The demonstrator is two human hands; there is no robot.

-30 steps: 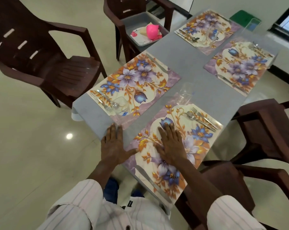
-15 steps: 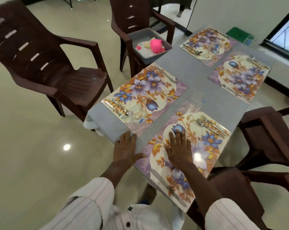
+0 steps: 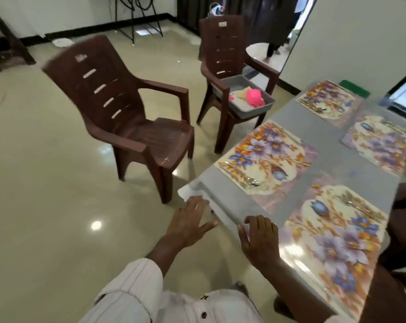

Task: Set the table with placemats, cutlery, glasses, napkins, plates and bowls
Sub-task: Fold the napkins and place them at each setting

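Glossy beige tiles surround a grey-covered table (image 3: 332, 145) where four floral placemats are laid, the near left placemat (image 3: 267, 157) carrying cutlery (image 3: 248, 180), while a grey tub (image 3: 251, 111) of remaining pieces (something pink shows inside) waits on the far brown chair (image 3: 223, 50). Both hands hold nothing: the left hand (image 3: 189, 223) is spread wide at the table's near left corner by the cover's white overhang, and the right hand (image 3: 259, 238) rests with loosely bent fingers on the near edge, just beside the near right placemat (image 3: 332, 241). A finger snagging that overhang would likely drag the cover and slide mats and cutlery askew.
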